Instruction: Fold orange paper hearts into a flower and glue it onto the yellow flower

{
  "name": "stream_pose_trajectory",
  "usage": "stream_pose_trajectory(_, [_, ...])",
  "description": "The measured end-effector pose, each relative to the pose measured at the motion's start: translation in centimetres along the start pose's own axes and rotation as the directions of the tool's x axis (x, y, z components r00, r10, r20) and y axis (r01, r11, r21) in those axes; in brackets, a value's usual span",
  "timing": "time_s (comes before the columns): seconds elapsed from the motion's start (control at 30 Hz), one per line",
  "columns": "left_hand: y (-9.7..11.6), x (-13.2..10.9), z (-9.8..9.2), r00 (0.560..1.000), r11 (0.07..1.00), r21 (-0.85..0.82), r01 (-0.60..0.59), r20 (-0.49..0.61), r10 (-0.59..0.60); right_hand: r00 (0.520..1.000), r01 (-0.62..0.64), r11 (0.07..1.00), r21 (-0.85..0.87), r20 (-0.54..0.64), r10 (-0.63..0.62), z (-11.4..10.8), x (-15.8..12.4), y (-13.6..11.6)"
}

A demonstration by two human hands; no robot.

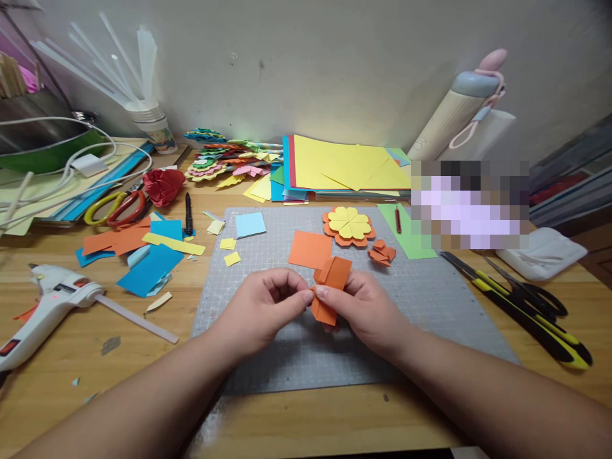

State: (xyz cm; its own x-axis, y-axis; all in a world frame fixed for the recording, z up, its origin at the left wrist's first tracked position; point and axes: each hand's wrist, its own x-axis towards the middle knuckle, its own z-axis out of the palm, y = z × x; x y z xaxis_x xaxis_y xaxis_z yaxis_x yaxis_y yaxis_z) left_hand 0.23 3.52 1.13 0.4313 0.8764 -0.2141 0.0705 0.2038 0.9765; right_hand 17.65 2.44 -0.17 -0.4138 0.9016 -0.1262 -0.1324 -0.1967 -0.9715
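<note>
My left hand (261, 307) and my right hand (366, 309) meet over the grey cutting mat (430, 306). Both pinch a folded orange paper piece (329, 287) between thumbs and fingertips, held just above the mat. Behind it lies a flat orange paper square (310, 248). Farther back rests a finished orange and yellow paper flower (349, 225), with small folded orange pieces (381, 252) to its right.
A white glue gun (45, 306) lies at the left. Paper scraps (143, 252) sit left of the mat, coloured sheets (344, 167) and paper flowers (224, 159) at the back. Scissors (528, 293) and a yellow-black cutter (521, 315) lie right. Red-yellow scissors (117, 207) lie at the back left.
</note>
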Motion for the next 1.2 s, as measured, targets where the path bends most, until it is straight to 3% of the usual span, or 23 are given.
stream_pose_trajectory(0.13, [0.12, -0.20, 0.16, 0.998, 0.995, 0.087, -0.046, -0.029, 0.049, 0.999, 0.050, 0.995, -0.088, 0.019, -0.049, 0.22, 0.00, -0.14])
stream_pose_trajectory(0.3, [0.13, -0.32, 0.22, 0.994, 0.974, 0.196, -0.110, 0.016, 0.109, 0.999, -0.009, 0.999, -0.042, 0.051, 0.011, 0.12, 0.02, 0.02])
stream_pose_trajectory(0.5, [0.05, -0.21, 0.04, 0.991, 0.992, 0.037, -0.124, 0.053, 0.122, 0.995, -0.091, 0.996, -0.024, 0.045, 0.092, -0.03, 0.00, 0.08])
stream_pose_trajectory(0.6, [0.10, -0.24, 0.05, 0.989, 0.990, 0.051, -0.129, 0.076, 0.125, 0.992, -0.109, 0.994, -0.031, 0.054, 0.110, 0.00, 0.10, -0.17])
stream_pose_trajectory(0.8, [0.38, -0.32, 0.08, 0.989, 0.974, 0.178, -0.141, 0.075, 0.130, 0.995, -0.075, 0.996, -0.050, 0.064, 0.078, 0.08, 0.12, -0.40])
stream_pose_trajectory(1.2, [0.52, -0.23, 0.21, 0.993, 0.956, 0.270, -0.119, 0.058, 0.107, 0.997, -0.010, 0.991, -0.131, 0.068, 0.019, 0.07, 0.06, -0.27])
